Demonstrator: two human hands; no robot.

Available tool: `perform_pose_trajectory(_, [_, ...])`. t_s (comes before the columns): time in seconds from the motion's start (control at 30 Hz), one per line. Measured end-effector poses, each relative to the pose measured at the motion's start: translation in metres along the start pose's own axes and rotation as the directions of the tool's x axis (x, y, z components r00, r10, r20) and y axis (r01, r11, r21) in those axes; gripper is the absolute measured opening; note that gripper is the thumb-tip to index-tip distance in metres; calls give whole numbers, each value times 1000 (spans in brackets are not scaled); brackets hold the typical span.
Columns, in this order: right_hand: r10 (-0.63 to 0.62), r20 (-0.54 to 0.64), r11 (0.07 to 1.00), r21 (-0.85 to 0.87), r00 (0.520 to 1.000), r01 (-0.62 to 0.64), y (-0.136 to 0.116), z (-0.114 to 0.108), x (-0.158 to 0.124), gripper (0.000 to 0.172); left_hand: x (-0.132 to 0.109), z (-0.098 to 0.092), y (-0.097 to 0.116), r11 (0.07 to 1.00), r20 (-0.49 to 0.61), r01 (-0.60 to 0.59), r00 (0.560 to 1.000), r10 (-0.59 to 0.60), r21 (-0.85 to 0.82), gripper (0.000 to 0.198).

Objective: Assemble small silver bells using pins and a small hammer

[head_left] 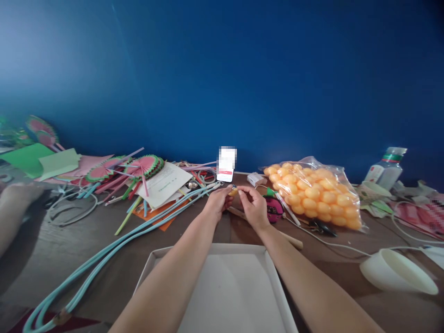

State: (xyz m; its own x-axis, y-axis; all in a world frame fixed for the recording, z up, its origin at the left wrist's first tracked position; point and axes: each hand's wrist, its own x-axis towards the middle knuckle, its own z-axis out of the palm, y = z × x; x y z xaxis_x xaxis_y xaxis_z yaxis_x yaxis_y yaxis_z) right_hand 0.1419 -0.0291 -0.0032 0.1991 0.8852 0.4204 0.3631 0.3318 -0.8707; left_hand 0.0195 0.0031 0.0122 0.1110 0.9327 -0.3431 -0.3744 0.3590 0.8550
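My left hand (219,202) is closed, thumb and fingers pinching a small yellow piece (234,190) with a dark top; its exact kind is too small to tell. My right hand (254,207) meets it from the other side, thumb and forefinger pinched together at the piece's edge. Both hands are beyond the far edge of a shallow white box lid or tray (239,296), with my forearms reaching over it. Just past the hands a lit phone (226,172) stands upright. Right beside my right hand lies a pink and black round pouch-like thing (274,210).
Pale blue cords (114,238) loop across the left. Watermelon paper fans (144,169), papers and straws crowd the back left. A bag of orange balls (317,196), a bottle (386,169) and a white bowl (397,270) stand right. Another person's arm (15,208) rests far left.
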Motion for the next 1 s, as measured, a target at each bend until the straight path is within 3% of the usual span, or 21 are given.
perform_pose_trajectory(0.3, [76, -3, 995, 69, 997, -75, 0, 2, 3, 29, 0, 0, 1, 1000, 1, 6, 1000, -6, -16, 28])
perform_pose_trajectory(0.83, [31, 1, 998, 59, 1000, -31, -2, 2, 1, 25, 0, 0, 2, 1000, 6, 1, 1000, -1, -13, 25])
perform_pose_trajectory(1.0, [74, 18, 993, 95, 997, -76, -3, 2, 2, 30, 1, -1, 0, 1000, 10, 5, 1000, -5, -23, 28])
